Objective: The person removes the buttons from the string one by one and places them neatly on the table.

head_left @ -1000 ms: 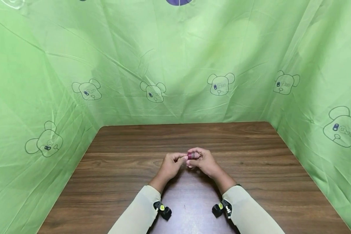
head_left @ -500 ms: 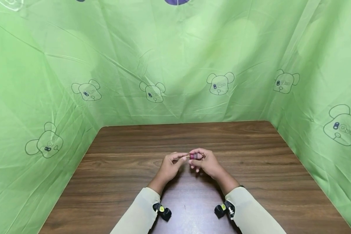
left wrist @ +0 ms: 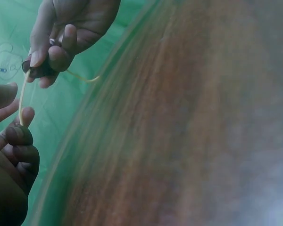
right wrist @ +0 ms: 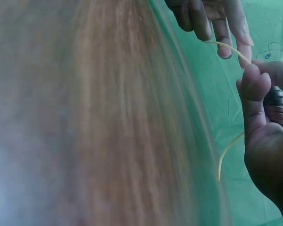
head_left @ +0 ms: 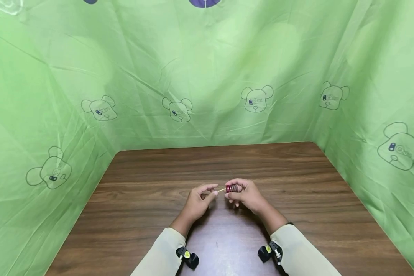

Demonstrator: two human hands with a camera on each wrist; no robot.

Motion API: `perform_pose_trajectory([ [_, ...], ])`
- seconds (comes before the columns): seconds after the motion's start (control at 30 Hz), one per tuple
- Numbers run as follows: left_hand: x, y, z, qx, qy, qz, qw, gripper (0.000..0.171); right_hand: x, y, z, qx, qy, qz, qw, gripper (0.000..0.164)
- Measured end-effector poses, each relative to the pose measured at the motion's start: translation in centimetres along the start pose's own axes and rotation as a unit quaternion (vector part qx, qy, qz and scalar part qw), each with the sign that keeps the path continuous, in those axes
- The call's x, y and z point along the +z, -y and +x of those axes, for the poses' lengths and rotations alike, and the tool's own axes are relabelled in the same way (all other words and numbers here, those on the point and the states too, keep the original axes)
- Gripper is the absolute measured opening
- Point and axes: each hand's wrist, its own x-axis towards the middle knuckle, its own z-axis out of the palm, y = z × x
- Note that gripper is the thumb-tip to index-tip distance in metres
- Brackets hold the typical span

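Note:
Over the table's middle, my right hand (head_left: 251, 194) grips a short stack of small rings that look like hair ties (head_left: 234, 188), magenta, grey and pinkish, between thumb and fingers. A thin yellow cord (head_left: 221, 190) leaves the stack's left end and runs to my left hand (head_left: 198, 202), whose thumb and a finger pinch it. The left index finger stands off the thumb. In the left wrist view the cord (left wrist: 24, 89) stretches between both hands. A loose tail of yellow cord (right wrist: 226, 146) hangs from the stack's other end in the right wrist view. Fingers hide part of the stack.
A brown wood-grain table (head_left: 151, 168) lies under both hands. Green cloth (head_left: 207, 69) printed with bear heads surrounds its back and sides. Black wrist cameras sit on the left sleeve (head_left: 162, 255) and the right sleeve (head_left: 300, 255).
The hands have moved apart, and more yellow cord shows between them. The right hand with the stack has shifted slightly right. The left index finger has lifted away from the thumb.

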Motion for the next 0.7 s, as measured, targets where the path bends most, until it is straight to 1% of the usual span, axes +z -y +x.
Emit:
perform_pose_trajectory([
  [0.17, 0.0, -0.4, -0.7, -0.012, 0.003, 0.007, 0.9999, 0.032, 0.0, 0.0, -0.8, -0.001, 0.011, -0.002, 1.0, 0.043],
  [0.33, 0.3, -0.8, -1.3, -0.019, 0.013, 0.009, 0.9997, 0.033, 0.2, 0.2, -1.8, 0.013, 0.019, -0.001, 1.0, 0.049],
  [0.57, 0.5, -1.1, -2.4, -0.019, 0.006, 0.016, 0.9997, 0.035, 0.5, 0.5, -2.8, 0.013, 0.006, -0.005, 1.0, 0.047],
  [0.7, 0.9, -1.1, -2.8, -0.016, 0.009, 0.007, 0.9998, 0.035, 0.3, 0.6, -3.3, 0.016, -0.002, 0.004, 1.0, 0.043],
])
